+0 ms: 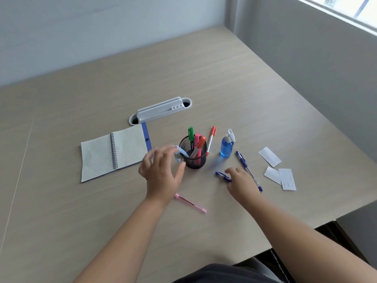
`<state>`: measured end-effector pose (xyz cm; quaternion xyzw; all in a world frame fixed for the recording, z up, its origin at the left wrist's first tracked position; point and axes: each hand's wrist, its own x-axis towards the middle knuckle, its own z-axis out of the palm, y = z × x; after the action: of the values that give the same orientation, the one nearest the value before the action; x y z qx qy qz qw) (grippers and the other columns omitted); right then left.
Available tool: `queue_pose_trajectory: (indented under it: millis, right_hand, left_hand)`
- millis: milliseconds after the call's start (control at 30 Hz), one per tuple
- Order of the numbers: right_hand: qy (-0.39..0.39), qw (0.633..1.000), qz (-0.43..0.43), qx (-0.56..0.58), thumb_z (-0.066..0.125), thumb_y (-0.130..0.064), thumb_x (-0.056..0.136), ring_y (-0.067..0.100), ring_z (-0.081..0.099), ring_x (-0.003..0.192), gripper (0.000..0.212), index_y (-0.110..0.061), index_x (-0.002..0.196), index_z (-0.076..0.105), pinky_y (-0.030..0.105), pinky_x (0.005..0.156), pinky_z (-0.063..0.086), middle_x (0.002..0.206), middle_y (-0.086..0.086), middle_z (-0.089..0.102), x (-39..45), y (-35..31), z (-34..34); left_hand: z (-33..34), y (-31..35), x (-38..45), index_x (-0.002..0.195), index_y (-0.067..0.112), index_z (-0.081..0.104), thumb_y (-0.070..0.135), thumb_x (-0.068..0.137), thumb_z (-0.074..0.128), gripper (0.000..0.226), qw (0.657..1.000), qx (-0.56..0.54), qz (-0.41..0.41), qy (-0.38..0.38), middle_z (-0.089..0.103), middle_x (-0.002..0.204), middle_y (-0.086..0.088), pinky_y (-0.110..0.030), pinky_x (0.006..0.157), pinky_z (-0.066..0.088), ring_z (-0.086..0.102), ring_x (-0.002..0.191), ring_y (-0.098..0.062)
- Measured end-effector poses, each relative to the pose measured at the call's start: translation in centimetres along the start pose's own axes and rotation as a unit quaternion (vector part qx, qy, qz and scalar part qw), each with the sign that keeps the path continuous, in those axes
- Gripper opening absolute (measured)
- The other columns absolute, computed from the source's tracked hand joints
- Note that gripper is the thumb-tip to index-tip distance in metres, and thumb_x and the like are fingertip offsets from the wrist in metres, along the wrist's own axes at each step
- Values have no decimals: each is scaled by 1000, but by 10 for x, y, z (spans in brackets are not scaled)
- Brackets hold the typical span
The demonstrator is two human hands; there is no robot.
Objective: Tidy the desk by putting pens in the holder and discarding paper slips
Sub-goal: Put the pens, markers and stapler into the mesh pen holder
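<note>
At the holder (193,162), the left hand (161,170), fingers apart, should let the light pen (181,152) slide in; the right hand (242,183) pinches a blue pen (222,175).

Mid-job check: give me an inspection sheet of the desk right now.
Surface: desk, light wood-look.
Job's things: holder with three markers; red pen, pink pen, long blue pen loose; three slips at right.
Clutter: open notebook, spray bottle.
Hands: left hand at light-blue pen at holder rim, grip unclear; right hand grips other blue pen.
Cables: nothing seen; white cable port behind notebook.
Surroundings: wall, window.
</note>
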<state>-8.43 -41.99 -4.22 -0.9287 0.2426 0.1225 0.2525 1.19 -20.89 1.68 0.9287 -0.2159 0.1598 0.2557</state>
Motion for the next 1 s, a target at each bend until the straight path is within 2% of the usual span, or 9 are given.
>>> queue_pose_trajectory:
  millis: [67,133,200,267,467,633,733,867,1000]
  right_hand:
    - [-20,1000,11,0,49,-7,87,26,56,105,42,-17,127,53,32,81,47,117,7,56,-1,-2,-2]
    - [-20,1000,8,8,54,-9,84,22,58,96,38,-18,121,59,29,73,46,109,4,58,-2,-9,-9]
    - [19,996,-14,86,61,-13,79,17,57,81,35,-22,113,63,24,64,43,93,-1,59,-8,-27,-21]
    - [84,970,-59,219,64,-13,75,13,54,69,29,-27,101,66,21,58,43,79,-4,58,-16,-53,-41]
    - [147,856,-69,492,65,-3,75,4,57,60,19,-21,79,63,19,59,50,70,-4,62,-6,-116,-91]
    - [147,819,-77,549,63,1,77,4,61,63,22,-20,81,58,20,57,49,80,0,70,12,-124,-95]
    - [143,859,-93,483,69,-8,79,2,60,65,29,-23,97,51,19,65,50,87,-4,71,16,-116,-84]
    - [133,904,-111,392,69,-10,79,-1,54,76,49,-25,122,49,-1,67,40,112,-10,65,14,-99,-76]
    - [257,891,-78,366,62,-5,81,7,55,101,34,-21,111,60,1,83,35,111,-7,64,1,-52,-77]
  left_hand:
    - [4,-17,-24,109,32,56,36,79,60,31,998,-28,28,-54,60,111,7,-37,81,41,54,101,-26]
    - [11,-33,-41,120,33,56,33,81,61,40,976,5,23,-219,53,127,5,-41,92,44,53,112,-27]
    - [16,-44,-52,141,39,39,39,87,57,57,920,66,-34,-386,23,157,6,-47,114,23,23,142,-30]
    - [18,-51,-58,143,43,32,42,91,52,56,893,85,-63,-437,6,162,9,-48,118,8,2,149,-28]
    - [4,-50,-59,103,27,57,32,90,55,14,926,77,-24,-369,53,124,12,-33,96,29,43,126,-18]
    - [-30,-28,-35,95,37,62,44,88,57,11,958,-2,-26,-286,57,83,25,-31,84,21,48,96,-3]
    - [-57,-5,-8,94,40,66,52,84,62,15,976,-40,-18,-212,60,86,31,-29,82,16,46,97,0]
    - [-76,20,30,89,38,69,47,81,69,12,992,-84,-8,-91,58,80,35,-30,86,19,43,91,8]
    - [-55,49,73,90,41,66,47,84,65,9,993,-97,4,-71,65,81,24,-33,85,21,46,92,2]
